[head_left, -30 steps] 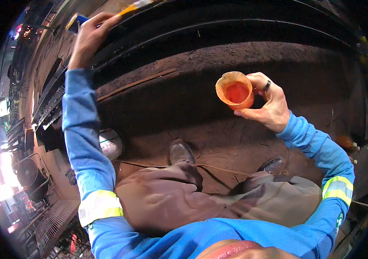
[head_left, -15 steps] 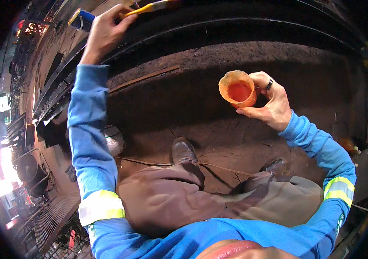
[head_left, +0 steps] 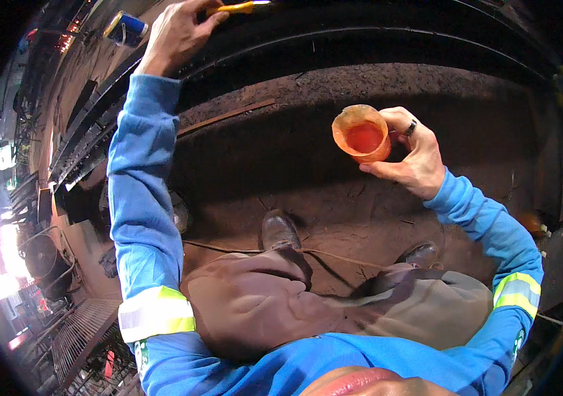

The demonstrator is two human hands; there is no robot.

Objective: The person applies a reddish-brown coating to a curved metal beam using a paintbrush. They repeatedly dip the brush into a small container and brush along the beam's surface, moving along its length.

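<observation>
Two hands loaded: left hand (head_left: 182, 33), fingers pinching yellow-handled brush (head_left: 234, 8) by dark beam (head_left: 361, 45), probably for control; right hand (head_left: 419, 157), fingers curled round orange cup (head_left: 345, 125) above floor (head_left: 354, 228), off beam's near edge, mouth up, presumably keeping red liquid (head_left: 364, 138) in.

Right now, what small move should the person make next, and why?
Probably a short stroke of the yellow-handled brush along the long dark beam: the left hand holds it out there, though bristle contact can't be made out. Meanwhile the right hand holds the orange-stained cup of red-orange liquid off to the side.
</observation>
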